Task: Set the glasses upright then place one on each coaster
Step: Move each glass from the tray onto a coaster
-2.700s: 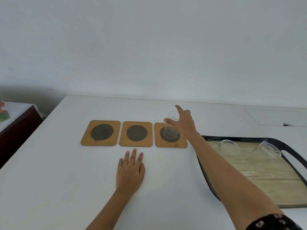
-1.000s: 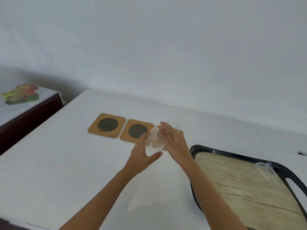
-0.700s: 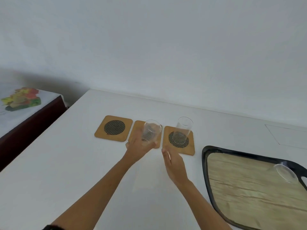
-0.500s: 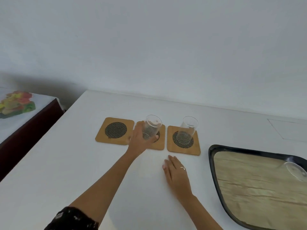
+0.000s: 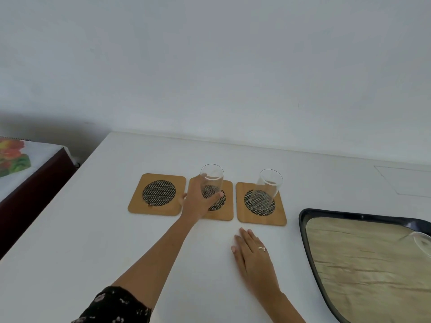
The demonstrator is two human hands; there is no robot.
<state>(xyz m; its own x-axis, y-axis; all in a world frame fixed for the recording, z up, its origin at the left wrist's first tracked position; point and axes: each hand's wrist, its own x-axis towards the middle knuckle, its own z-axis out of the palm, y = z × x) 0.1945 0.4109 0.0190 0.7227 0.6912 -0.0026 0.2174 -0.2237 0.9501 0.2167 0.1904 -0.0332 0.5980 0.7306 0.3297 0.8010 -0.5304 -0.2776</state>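
Three wooden coasters with dark mesh centres lie in a row on the white table. On the right coaster (image 5: pixel 277 217) a clear glass (image 5: pixel 268 188) stands upright, untouched. My left hand (image 5: pixel 198 201) is wrapped around a second upright glass (image 5: pixel 212 180) resting on the middle coaster (image 5: pixel 227 213). The left coaster (image 5: pixel 158 194) holds nothing. My right hand (image 5: pixel 253 252) lies flat on the table, fingers apart, just in front of the right coaster. A third glass (image 5: pixel 423 241) lies on its side in the tray at the right edge, partly cut off.
A black-rimmed tray (image 5: pixel 305 231) with a wood-pattern floor sits at the right. A dark side table (image 5: pixel 35 180) with a flowered cloth stands off the table's left edge. A white wall runs behind the table.
My right hand set one glass on the right coaster, fetched a second from the tray and passed it to my left hand. My left hand lowered it onto the middle coaster; my right hand dropped flat.
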